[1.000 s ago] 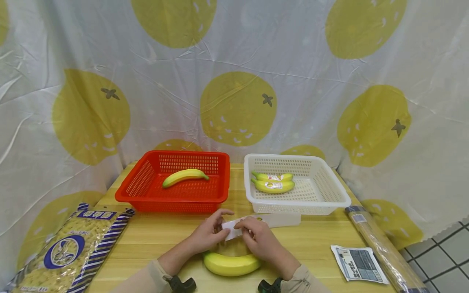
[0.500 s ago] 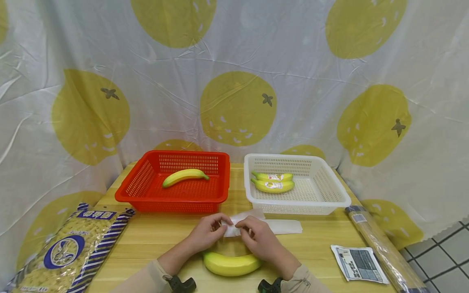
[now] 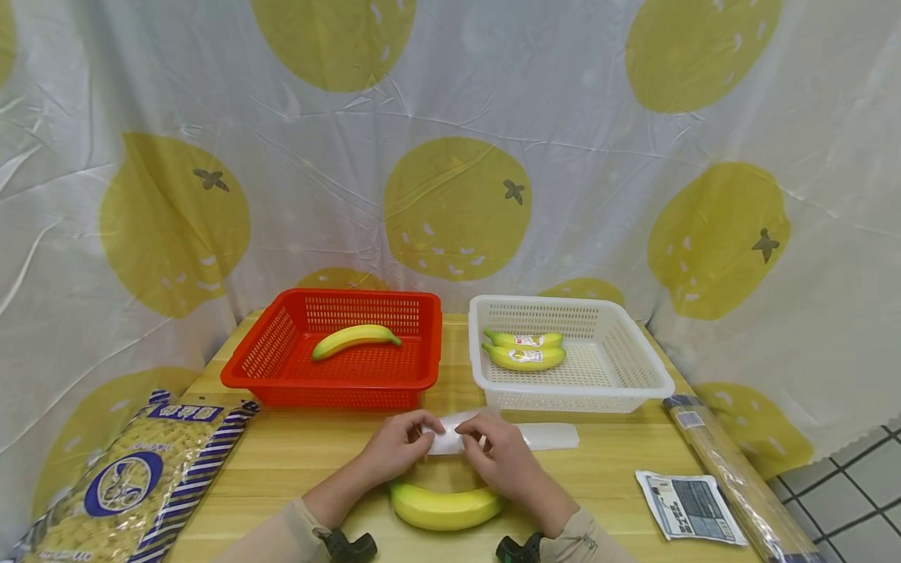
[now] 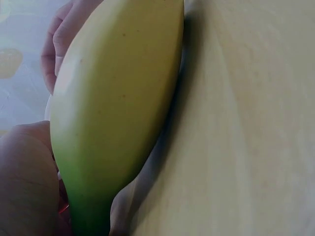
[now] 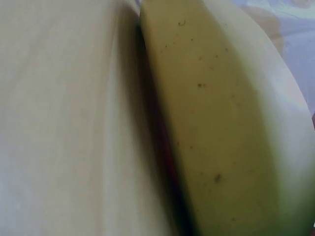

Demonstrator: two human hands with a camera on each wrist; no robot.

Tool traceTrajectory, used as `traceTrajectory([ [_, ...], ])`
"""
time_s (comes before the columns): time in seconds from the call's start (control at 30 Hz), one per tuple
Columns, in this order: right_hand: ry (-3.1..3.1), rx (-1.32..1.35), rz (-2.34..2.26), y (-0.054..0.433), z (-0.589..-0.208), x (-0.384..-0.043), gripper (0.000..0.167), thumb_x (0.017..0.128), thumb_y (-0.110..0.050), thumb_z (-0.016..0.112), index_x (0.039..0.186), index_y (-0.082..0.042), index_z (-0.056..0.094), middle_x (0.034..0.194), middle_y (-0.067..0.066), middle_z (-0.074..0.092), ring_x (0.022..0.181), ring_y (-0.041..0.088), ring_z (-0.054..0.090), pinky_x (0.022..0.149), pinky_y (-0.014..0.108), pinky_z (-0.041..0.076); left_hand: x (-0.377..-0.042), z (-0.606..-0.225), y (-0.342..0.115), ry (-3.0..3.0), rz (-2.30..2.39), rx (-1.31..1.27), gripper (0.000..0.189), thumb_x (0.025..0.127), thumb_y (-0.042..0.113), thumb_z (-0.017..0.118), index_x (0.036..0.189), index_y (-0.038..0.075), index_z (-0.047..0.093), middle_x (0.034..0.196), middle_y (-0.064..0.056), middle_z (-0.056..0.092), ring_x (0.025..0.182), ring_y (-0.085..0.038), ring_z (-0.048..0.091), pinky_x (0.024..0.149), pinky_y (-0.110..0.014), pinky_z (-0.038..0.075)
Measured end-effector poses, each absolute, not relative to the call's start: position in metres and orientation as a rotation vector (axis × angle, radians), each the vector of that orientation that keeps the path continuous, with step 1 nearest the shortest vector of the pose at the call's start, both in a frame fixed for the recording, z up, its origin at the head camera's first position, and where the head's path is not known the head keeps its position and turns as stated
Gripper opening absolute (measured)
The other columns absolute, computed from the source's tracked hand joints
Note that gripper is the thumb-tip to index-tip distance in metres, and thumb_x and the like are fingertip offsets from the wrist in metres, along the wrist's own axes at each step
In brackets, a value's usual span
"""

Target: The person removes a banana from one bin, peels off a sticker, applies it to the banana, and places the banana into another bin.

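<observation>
A white paper strip [image 3: 551,435] lies across the table in the head view, its left part folded up between both hands. My left hand [image 3: 394,447] pinches the left end with thumb and forefinger. Close beside it, my right hand [image 3: 498,456] pinches the strip too, fingers curled; the exact fingertip contact is partly hidden. Just in front of me, between the wrists, lies a yellow banana [image 3: 446,510] with a greenish end. That banana fills much of the left wrist view [image 4: 113,98] and the right wrist view [image 5: 206,123]; neither hand holds it.
A red basket [image 3: 331,395] at back left holds one banana [image 3: 355,339]. The white basket [image 3: 577,403] beside it holds two bananas with labels [image 3: 526,357]. A pasta bag [image 3: 141,485] lies left; a small packet [image 3: 690,507] and a long wrapped package [image 3: 739,477] lie right.
The strip's left part, raised and slanted before, now stands folded back behind the fingers. My left hand has come slightly nearer to me. Banana and baskets stay put.
</observation>
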State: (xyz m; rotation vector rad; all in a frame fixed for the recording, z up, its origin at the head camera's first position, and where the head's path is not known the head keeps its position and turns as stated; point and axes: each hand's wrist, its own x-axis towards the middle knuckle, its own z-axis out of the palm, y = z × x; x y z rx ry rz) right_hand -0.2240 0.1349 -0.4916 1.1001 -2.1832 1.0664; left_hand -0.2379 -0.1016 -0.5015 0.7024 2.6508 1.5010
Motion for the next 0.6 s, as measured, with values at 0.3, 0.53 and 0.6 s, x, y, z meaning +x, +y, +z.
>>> traceTrajectory([
  [0.3,-2.177,1.059,1.141,0.1357,-0.4919,-0.2242,0.01,0.095,-0.001,0.065,0.102,-0.003,0.072,0.09,0.001,0.07,0.079,0.007,0.06,0.059,0.022,0.052,-0.2365,-0.4995,-0.1018,2.675,1.47,0.666,0.017,0.093,0.007,0.064,0.101,0.019,0.075,0.062,0.006,0.061,0.052,-0.005,0.052,0.048,-0.021,0.04],
  [0.53,-2.158,1.074,1.212,0.1348,-0.4916,-0.2236,0.014,0.092,0.004,0.067,0.103,-0.003,0.073,0.096,0.005,0.073,0.084,0.011,0.066,0.064,0.02,0.055,-0.2373,-0.5016,-0.1015,2.754,1.395,0.702,0.018,0.091,0.007,0.068,0.099,0.02,0.077,0.067,0.011,0.06,0.056,-0.002,0.051,0.053,-0.021,0.042],
  [0.6,-2.154,1.066,1.235,0.1347,-0.4905,-0.2228,0.015,0.092,0.005,0.067,0.104,-0.004,0.073,0.098,0.004,0.074,0.085,0.014,0.067,0.065,0.021,0.056,-0.2372,-0.5021,-0.1016,2.781,1.371,0.709,0.019,0.089,0.007,0.068,0.098,0.02,0.078,0.068,0.012,0.058,0.058,-0.002,0.05,0.054,-0.021,0.043],
])
